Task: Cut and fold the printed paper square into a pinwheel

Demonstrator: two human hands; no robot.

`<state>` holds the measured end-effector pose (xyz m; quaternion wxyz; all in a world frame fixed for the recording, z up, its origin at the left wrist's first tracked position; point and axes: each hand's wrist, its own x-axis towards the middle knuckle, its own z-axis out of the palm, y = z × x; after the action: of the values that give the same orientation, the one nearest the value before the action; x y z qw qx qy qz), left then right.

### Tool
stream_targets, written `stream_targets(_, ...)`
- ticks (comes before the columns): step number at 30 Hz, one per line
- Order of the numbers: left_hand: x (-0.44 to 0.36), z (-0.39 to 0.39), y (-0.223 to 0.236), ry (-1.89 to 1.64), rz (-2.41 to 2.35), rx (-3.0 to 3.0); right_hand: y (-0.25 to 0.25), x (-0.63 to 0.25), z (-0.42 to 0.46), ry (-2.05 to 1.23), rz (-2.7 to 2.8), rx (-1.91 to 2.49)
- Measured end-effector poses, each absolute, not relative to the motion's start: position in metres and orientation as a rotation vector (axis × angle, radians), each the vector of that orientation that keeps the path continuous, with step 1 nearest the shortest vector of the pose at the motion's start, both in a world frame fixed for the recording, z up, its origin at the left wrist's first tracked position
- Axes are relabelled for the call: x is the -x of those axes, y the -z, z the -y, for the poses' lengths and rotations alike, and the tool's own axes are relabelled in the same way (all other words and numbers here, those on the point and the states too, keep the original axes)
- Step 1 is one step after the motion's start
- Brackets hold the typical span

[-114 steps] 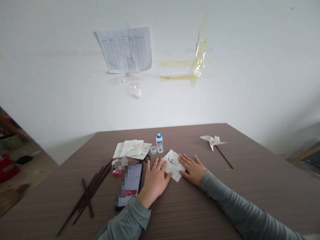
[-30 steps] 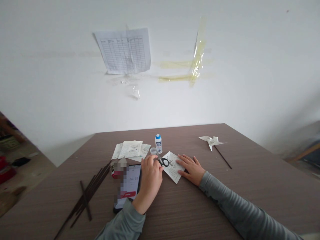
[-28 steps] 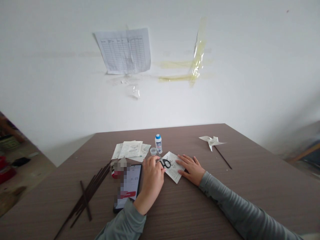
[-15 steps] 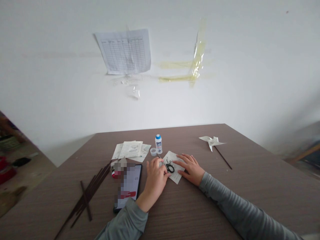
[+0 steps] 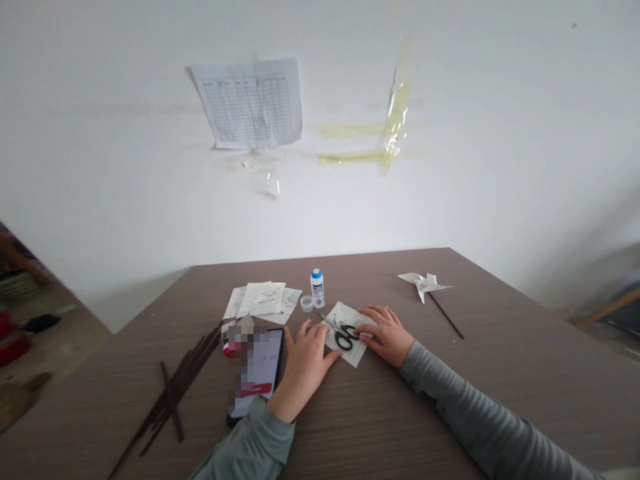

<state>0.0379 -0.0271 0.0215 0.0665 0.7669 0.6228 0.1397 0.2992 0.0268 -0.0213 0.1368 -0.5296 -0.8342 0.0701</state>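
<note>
A small printed paper square (image 5: 350, 350) lies on the brown table (image 5: 450, 400) in front of me. Black-handled scissors (image 5: 341, 331) rest on top of it, blades pointing to the far left. My left hand (image 5: 305, 357) lies flat and open just left of the paper, its thumb at the paper's near edge and nothing in it. My right hand (image 5: 385, 331) is on the paper's right side with its fingers curled, the tips closing on the scissor handles.
A white glue bottle (image 5: 317, 287) and its loose cap (image 5: 307, 303) stand behind the paper. More printed sheets (image 5: 263, 300) lie to the left, then a phone (image 5: 257, 373) and several dark sticks (image 5: 175, 387). A paper pinwheel on a stick (image 5: 425, 283) lies far right.
My left hand brought the scissors from the left, laid them on the paper and let go, then flattened on the table. My right hand's fingers curled from flat onto the scissor handles.
</note>
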Motion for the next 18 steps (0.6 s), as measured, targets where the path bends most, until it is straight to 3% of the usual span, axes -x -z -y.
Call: stream_targets(18, -0.041, 0.020, -0.011, -0.424, -2.064, -2.261, 0.000, -0.306, -0.025, -0.185, 2.310, 1.765)
